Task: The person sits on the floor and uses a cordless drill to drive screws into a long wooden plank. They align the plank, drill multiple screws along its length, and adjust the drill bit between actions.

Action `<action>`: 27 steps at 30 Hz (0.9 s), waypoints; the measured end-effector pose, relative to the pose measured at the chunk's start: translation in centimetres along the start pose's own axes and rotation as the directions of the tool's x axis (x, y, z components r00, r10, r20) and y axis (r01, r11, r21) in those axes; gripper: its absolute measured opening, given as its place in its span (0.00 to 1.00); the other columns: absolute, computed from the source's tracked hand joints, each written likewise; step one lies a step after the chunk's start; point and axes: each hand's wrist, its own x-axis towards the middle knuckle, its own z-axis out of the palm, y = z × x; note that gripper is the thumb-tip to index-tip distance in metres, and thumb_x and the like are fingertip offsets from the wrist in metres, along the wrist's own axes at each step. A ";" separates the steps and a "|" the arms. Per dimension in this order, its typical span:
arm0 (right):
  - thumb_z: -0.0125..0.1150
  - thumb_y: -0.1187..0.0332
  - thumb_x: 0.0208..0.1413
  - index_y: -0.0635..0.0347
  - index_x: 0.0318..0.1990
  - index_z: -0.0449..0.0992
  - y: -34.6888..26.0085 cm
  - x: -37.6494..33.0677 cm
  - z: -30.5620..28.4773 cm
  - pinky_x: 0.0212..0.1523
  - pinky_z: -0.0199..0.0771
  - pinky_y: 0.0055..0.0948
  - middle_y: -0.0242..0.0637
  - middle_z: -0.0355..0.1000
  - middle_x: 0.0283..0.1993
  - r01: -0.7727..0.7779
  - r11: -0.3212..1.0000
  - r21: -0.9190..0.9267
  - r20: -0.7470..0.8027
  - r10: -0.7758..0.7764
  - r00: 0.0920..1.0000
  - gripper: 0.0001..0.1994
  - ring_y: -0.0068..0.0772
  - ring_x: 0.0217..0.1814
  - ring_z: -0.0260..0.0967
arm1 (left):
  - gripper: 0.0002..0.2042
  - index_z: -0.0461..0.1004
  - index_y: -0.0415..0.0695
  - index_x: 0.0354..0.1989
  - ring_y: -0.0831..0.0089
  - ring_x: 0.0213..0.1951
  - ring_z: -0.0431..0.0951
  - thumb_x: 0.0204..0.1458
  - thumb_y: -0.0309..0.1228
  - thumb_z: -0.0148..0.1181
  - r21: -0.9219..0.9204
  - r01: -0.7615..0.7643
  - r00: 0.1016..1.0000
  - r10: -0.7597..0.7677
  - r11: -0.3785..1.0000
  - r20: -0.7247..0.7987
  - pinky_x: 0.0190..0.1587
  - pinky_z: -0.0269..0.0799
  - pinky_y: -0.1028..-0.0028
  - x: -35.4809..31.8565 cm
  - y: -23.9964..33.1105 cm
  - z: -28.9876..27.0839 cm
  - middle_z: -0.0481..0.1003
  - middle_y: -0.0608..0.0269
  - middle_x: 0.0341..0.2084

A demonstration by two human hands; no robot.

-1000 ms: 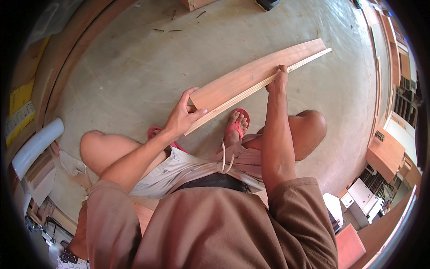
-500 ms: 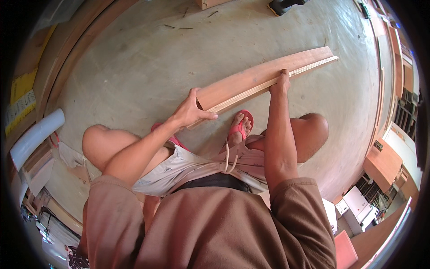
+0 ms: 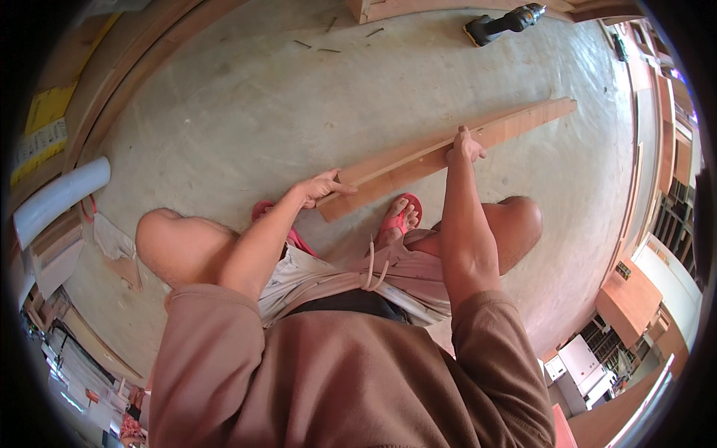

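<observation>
A long reddish-brown wooden plank (image 3: 418, 157) lies slanted above the concrete floor, its near end by my feet in pink sandals (image 3: 397, 219). My left hand (image 3: 323, 187) rests on the plank's near end, fingers spread over its top edge. Further along, my right hand (image 3: 464, 146) grips the plank near its middle. My bare knees flank the plank's near end as I crouch.
A power drill (image 3: 502, 22) lies on the floor at the top, next to wooden pieces and a few loose nails (image 3: 328, 49). A white pipe (image 3: 60, 196) and curved wooden boards sit at the left. Cabinets and boards line the right side.
The plank has tipped lower and moved away from me toward the floor. Both hands stayed on it, sliding with it; the drill has come into view at the top.
</observation>
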 end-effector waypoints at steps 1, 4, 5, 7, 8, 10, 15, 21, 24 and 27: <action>0.85 0.58 0.41 0.62 0.66 0.52 0.5 0.8 0.3 0.62 0.77 0.48 0.57 0.69 0.63 0.003 0.999 0.040 -0.001 -0.003 1.000 0.51 0.52 0.63 0.73 | 0.53 0.52 0.39 0.75 0.65 0.62 0.74 0.44 0.39 0.83 0.005 0.003 1.000 -0.003 1.000 0.017 0.59 0.76 0.62 0.9 -0.6 -0.3 0.70 0.51 0.63; 0.86 0.57 0.40 0.60 0.66 0.52 1.3 1.4 1.0 0.60 0.79 0.46 0.55 0.70 0.63 0.008 0.997 0.071 -0.015 -0.007 1.000 0.51 0.52 0.62 0.74 | 0.48 0.53 0.40 0.75 0.66 0.62 0.74 0.50 0.41 0.79 0.027 0.002 0.999 -0.004 1.000 0.053 0.59 0.75 0.65 1.8 -1.7 -0.9 0.69 0.53 0.63; 0.86 0.57 0.41 0.60 0.66 0.52 1.3 1.4 0.9 0.60 0.79 0.46 0.55 0.70 0.63 0.005 1.000 0.031 -0.032 -0.004 0.999 0.51 0.52 0.61 0.74 | 0.46 0.54 0.41 0.75 0.66 0.62 0.74 0.54 0.43 0.77 0.036 0.000 0.998 -0.002 0.999 0.064 0.60 0.74 0.66 2.0 -1.9 -0.9 0.69 0.54 0.63; 0.85 0.57 0.41 0.60 0.66 0.52 1.1 0.9 1.0 0.60 0.79 0.45 0.55 0.70 0.63 0.000 1.000 -0.022 -0.054 -0.002 0.999 0.51 0.53 0.61 0.74 | 0.44 0.53 0.41 0.75 0.67 0.62 0.74 0.59 0.47 0.71 -0.105 0.055 0.998 -0.050 0.993 0.047 0.59 0.74 0.66 2.6 -2.2 -1.2 0.69 0.55 0.63; 0.85 0.58 0.42 0.60 0.66 0.51 0.9 0.7 0.9 0.60 0.79 0.45 0.55 0.70 0.63 -0.003 0.999 -0.033 -0.060 0.001 0.998 0.51 0.53 0.61 0.74 | 0.42 0.52 0.41 0.75 0.67 0.62 0.74 0.61 0.49 0.69 -0.174 0.081 0.996 -0.075 0.981 0.043 0.59 0.75 0.65 3.0 -2.3 -1.3 0.70 0.56 0.63; 0.84 0.59 0.42 0.60 0.66 0.51 0.9 0.1 0.9 0.61 0.78 0.46 0.55 0.69 0.63 0.013 1.000 -0.025 -0.040 -0.014 0.999 0.50 0.54 0.62 0.73 | 0.39 0.57 0.40 0.73 0.67 0.60 0.75 0.64 0.52 0.64 -0.073 0.069 0.995 -0.073 0.995 -0.065 0.57 0.75 0.65 3.6 -3.2 -1.3 0.72 0.56 0.60; 0.84 0.60 0.42 0.60 0.66 0.49 1.0 1.4 1.2 0.62 0.77 0.47 0.55 0.67 0.65 0.009 0.999 -0.052 -0.036 -0.011 0.999 0.51 0.52 0.64 0.71 | 0.35 0.70 0.40 0.67 0.63 0.59 0.77 0.63 0.56 0.64 -0.080 0.161 0.987 -0.158 0.984 0.042 0.54 0.76 0.61 4.8 -4.5 -2.6 0.74 0.51 0.62; 0.83 0.61 0.43 0.58 0.64 0.49 1.7 2.0 1.9 0.61 0.77 0.48 0.55 0.64 0.67 0.001 1.000 -0.017 -0.062 -0.002 0.998 0.49 0.54 0.65 0.67 | 0.33 0.76 0.40 0.63 0.64 0.49 0.82 0.59 0.55 0.69 -0.068 0.201 0.979 -0.202 0.977 -0.011 0.46 0.78 0.62 6.0 -5.3 -3.3 0.81 0.52 0.51; 0.82 0.59 0.44 0.57 0.64 0.50 1.7 1.7 2.1 0.61 0.76 0.48 0.55 0.64 0.66 0.002 0.998 -0.060 -0.037 -0.004 0.999 0.47 0.55 0.65 0.67 | 0.33 0.77 0.40 0.61 0.64 0.48 0.82 0.57 0.55 0.71 -0.040 0.215 0.975 -0.216 0.976 -0.041 0.46 0.79 0.62 6.0 -5.6 -3.4 0.82 0.53 0.48; 0.82 0.58 0.45 0.57 0.63 0.49 1.9 1.9 1.8 0.61 0.76 0.48 0.57 0.64 0.66 0.025 0.997 -0.067 -0.058 -0.029 0.998 0.47 0.54 0.64 0.67 | 0.31 0.78 0.40 0.58 0.62 0.49 0.81 0.58 0.55 0.70 0.177 0.204 0.964 -0.167 0.963 -0.205 0.49 0.77 0.61 4.9 -3.9 -2.0 0.82 0.53 0.47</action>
